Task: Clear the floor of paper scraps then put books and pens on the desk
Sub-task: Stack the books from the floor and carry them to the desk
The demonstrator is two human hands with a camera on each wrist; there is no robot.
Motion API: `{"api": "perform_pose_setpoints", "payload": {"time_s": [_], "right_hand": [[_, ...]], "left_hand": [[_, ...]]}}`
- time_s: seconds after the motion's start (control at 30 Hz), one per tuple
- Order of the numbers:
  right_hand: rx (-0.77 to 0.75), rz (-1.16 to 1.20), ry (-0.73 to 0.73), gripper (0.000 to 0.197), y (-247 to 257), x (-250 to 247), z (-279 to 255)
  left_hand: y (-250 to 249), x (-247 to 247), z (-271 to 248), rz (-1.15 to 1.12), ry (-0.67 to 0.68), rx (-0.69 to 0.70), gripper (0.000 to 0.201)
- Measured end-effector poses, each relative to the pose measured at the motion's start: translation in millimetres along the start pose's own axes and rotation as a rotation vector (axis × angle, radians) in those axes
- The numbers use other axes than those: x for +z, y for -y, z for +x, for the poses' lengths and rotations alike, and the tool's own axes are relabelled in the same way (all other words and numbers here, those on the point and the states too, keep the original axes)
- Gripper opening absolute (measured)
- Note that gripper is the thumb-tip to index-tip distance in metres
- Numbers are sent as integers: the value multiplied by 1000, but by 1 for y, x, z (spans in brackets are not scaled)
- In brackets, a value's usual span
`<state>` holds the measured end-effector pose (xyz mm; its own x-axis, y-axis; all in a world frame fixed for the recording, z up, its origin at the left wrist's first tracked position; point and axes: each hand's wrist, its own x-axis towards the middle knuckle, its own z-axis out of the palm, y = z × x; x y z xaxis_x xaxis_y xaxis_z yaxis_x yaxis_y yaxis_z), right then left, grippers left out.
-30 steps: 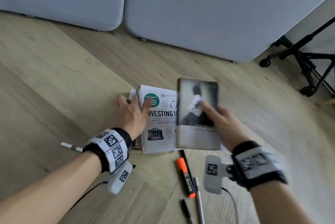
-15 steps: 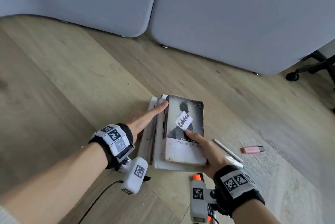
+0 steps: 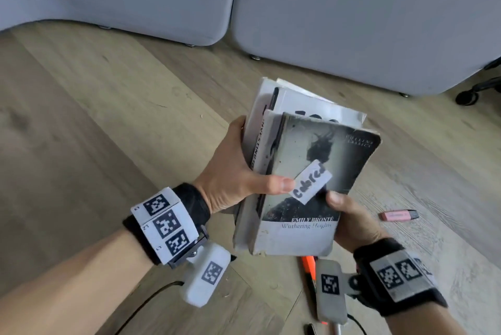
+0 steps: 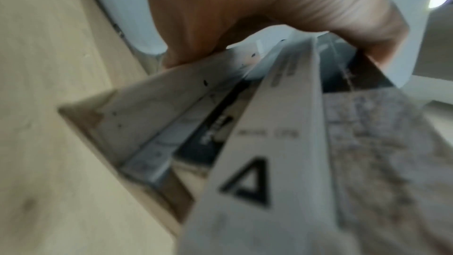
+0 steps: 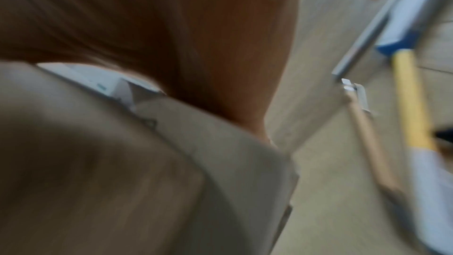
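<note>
The stack of books [image 3: 303, 172] is now off the floor [image 3: 108, 145]; half a second ago it lay flat. Our left hand [image 3: 233, 172] clamps its spine side, our right hand [image 3: 349, 218] grips its near corner (pens [image 3: 309, 267] remain below). Desk next, we judge.

- Grey panels [image 3: 352, 17] stood along the far edge of the wooden floor [image 3: 81, 123].
- A chair base [image 3: 477, 90] with a castor showed at the right edge.
</note>
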<state>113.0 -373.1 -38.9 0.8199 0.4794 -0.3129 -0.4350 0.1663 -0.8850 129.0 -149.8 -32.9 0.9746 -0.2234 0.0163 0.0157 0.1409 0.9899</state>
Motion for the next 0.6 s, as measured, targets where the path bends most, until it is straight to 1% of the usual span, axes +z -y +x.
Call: {"api": "perform_pose_setpoints", "payload": {"time_s": [0.03,0.1,0.13,0.2,0.23,0.3,0.33,0.37,0.4,0.43,0.47,0.5,0.57,0.6], "right_hand": [[-30,-59,3,95,11,1,5],[-112,-182,-10,84,28,5,13],[-148,-248,-9,82,32,8,14],[-178,-395,-31,85,31,11,20],[-179,-468,-54,88,24,10,23],[-160,-614,-60,89,3,9,31],[-136,-693,-32,85,-7,10,35],[-96,-771,-3,78,-18,9,38],[-53,-820,25,66,-24,8,42],[-39,-859,42,57,-26,8,44],[-52,-891,44,56,-25,7,47],[-73,-924,27,65,-23,5,49],[-113,-972,3,94,-16,2,55],[-119,-993,6,101,-13,1,60]], "left_hand": [[-6,-3,4,28,7,40,106],[-18,-12,11,106,34,79,110],[-21,-19,13,149,69,85,112],[-23,-34,16,214,181,97,116],[-18,-42,14,255,228,85,122],[0,-54,5,399,262,-9,136],[11,-57,-2,470,258,-70,143],[23,-59,-8,525,252,-123,148],[34,-59,-13,551,236,-168,151],[42,-59,-14,554,214,-185,154],[48,-59,-13,549,188,-179,156],[49,-59,-10,554,172,-160,156],[43,-60,-3,594,155,-133,153],[37,-60,-1,602,147,-134,152]]}}
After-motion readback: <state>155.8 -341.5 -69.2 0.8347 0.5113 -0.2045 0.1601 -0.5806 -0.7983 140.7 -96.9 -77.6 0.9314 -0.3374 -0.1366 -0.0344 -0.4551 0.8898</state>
